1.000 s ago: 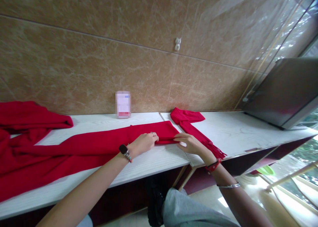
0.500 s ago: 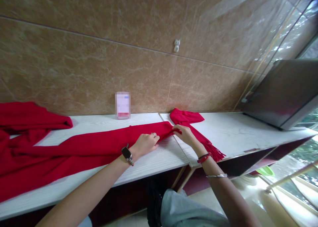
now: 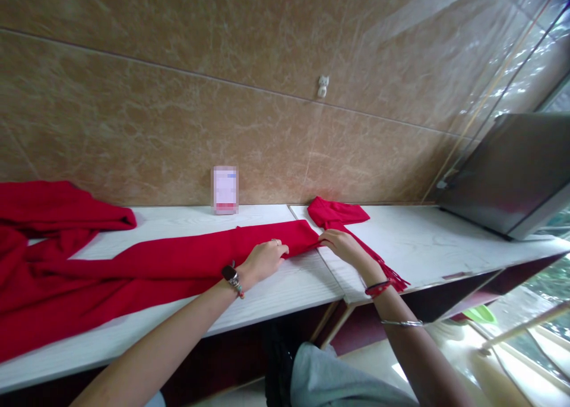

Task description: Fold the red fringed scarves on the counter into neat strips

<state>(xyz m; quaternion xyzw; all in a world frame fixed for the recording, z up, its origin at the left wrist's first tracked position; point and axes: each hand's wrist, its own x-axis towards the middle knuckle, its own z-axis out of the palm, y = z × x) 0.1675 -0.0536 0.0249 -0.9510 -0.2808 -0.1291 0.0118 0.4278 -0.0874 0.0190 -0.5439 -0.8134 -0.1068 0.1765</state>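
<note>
A long red scarf [image 3: 196, 254] lies lengthwise along the white counter, folded into a narrow band toward its right part. My left hand [image 3: 265, 258] rests on the band's near edge, its fingers curled over the cloth. At the right corner of the band, my right hand [image 3: 342, 244] pinches the edge of the scarf. Beyond that hand lies another piece of red cloth [image 3: 341, 211] with a fringed end [image 3: 396, 279] that reaches toward the counter's front edge; whether it joins the scarf is hidden. More red fabric [image 3: 66, 208] is heaped at the far left.
A phone-like device [image 3: 225, 190], its screen blurred, leans on the brown tiled wall. A small white cat-shaped hook [image 3: 323, 87] is on the wall. A grey box-like appliance [image 3: 512, 175] stands at the right end of the white counter [image 3: 427, 234]. Open shelves lie below.
My right hand has drawn the scarf's corner slightly toward the right and down, and the folded edge looks flatter. My left hand stays at nearly the same place on the cloth.
</note>
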